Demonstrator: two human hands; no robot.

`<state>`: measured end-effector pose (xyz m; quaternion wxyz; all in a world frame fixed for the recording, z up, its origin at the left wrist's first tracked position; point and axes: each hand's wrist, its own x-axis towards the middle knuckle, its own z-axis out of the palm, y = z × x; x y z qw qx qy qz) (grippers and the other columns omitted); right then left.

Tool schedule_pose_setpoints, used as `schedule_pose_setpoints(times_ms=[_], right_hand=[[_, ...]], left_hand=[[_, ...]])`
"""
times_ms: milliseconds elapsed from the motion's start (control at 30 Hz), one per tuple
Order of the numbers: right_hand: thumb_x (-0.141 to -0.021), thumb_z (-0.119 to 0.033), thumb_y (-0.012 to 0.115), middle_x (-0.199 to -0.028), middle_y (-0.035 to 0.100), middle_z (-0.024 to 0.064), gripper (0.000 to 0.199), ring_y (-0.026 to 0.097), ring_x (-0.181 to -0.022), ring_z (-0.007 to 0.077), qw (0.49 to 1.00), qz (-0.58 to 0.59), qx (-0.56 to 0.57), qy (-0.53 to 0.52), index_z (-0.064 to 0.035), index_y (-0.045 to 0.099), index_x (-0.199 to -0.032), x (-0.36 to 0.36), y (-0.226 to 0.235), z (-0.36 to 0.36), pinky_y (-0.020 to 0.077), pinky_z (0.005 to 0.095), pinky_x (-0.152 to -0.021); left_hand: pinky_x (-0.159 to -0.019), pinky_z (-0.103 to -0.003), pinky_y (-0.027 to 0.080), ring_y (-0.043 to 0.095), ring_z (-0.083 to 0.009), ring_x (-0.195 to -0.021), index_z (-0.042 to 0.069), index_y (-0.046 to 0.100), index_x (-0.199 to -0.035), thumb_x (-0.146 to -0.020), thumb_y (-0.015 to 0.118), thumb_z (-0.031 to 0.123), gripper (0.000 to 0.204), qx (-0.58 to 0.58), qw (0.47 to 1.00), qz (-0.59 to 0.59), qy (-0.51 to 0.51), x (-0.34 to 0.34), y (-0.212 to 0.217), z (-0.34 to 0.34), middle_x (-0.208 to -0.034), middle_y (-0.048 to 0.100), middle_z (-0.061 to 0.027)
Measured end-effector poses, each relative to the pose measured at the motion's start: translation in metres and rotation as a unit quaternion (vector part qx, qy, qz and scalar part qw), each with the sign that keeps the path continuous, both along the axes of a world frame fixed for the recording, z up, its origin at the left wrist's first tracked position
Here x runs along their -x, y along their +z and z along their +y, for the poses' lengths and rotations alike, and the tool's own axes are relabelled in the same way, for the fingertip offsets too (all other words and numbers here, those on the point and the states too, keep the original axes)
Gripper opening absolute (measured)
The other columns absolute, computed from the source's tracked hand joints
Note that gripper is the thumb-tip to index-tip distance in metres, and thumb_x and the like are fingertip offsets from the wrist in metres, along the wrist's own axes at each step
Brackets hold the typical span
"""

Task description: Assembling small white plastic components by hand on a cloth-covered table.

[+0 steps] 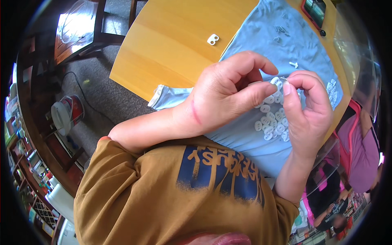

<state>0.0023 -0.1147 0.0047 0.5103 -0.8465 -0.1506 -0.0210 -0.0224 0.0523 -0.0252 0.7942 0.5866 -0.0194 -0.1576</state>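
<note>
My left hand (234, 83) is raised over the blue cloth (261, 45), thumb and forefinger at a small white two-holed plastic piece (276, 81), which it appears to grip. Facing it, my right hand (308, 102) is closed in a pinch around a tiny shiny metal piece (283, 78), too small to make out well, which meets the white piece's edge. Below the hands, several white oval pieces with holes (271, 124) lie in a loose pile on the cloth, partly hidden by my fingers.
A squarish white two-holed piece (212, 39) lies on the wooden table (171, 36). On the cloth are small metal bits (281, 30), a white pin-like part (294, 64) and clear-looking small parts (332, 93). A phone (315, 12) rests at the far right edge.
</note>
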Motion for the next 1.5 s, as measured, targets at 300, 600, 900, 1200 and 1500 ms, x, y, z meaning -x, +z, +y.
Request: schedule_pose_setpoints(times_ms=[300,600,900,1200,1500], right_hand=[[-0.068,0.007,0.06,-0.072,0.055,0.0048,0.011,0.052,-0.065,0.0128,1.0,0.003,0.003,0.024,0.0001,0.054,-0.074,0.005,0.001,0.003,0.0431,0.0239,-0.061],[-0.062,0.006,0.065,-0.072,0.054,0.0076,0.02,0.053,-0.063,0.022,0.964,-0.19,0.179,0.043,-0.0029,0.053,-0.076,0.002,-0.004,0.006,0.0443,0.0305,-0.056],[-0.071,-0.003,0.062,-0.073,0.056,0.007,0.009,0.055,-0.068,0.0253,0.924,-0.223,0.309,0.012,-0.0039,0.053,-0.073,-0.038,-0.034,-0.01,0.0447,0.0344,-0.06],[-0.084,-0.006,0.059,-0.077,0.061,0.0042,0.009,0.055,-0.067,0.0113,0.998,0.016,0.03,-0.06,0.0026,0.06,-0.086,0.002,-0.007,-0.007,0.0443,0.0239,-0.06],[-0.085,-0.018,0.061,-0.073,0.06,0.0047,0.02,0.054,-0.065,0.0097,0.836,0.403,-0.364,-0.077,0.0019,0.062,-0.088,0.059,0.0,-0.007,0.0434,0.0216,-0.063]], left_hand=[[-0.07,-0.02,0.046,0.055,-0.0078,-0.077,-0.002,0.059,-0.095,-0.082,0.061,0.0,0.014,-0.133,0.976,-0.168,0.045,-0.002,-0.003,-0.002,-0.085,0.06,-0.0036],[-0.058,-0.018,0.042,0.049,-0.0047,-0.066,0.0,0.058,-0.088,-0.084,0.06,0.008,0.009,-0.188,0.974,-0.116,0.045,-0.005,0.001,-0.003,-0.074,0.057,0.0005],[-0.055,-0.016,0.037,0.043,-0.0016,-0.064,0.0,0.058,-0.089,-0.086,0.059,0.011,0.011,-0.069,0.996,-0.014,0.046,-0.003,0.003,-0.003,-0.075,0.054,0.0038],[-0.057,-0.018,0.04,0.049,-0.0056,-0.065,0.0,0.06,-0.088,-0.082,0.062,0.003,0.007,-0.127,0.975,-0.165,0.075,0.0,0.001,-0.003,-0.076,0.057,-0.0006],[-0.042,-0.027,0.037,0.051,-0.017,-0.051,0.0,0.058,-0.094,-0.066,0.068,-0.007,0.031,-0.211,0.872,-0.442,-0.006,0.013,-0.013,-0.003,-0.065,0.054,-0.0049]])
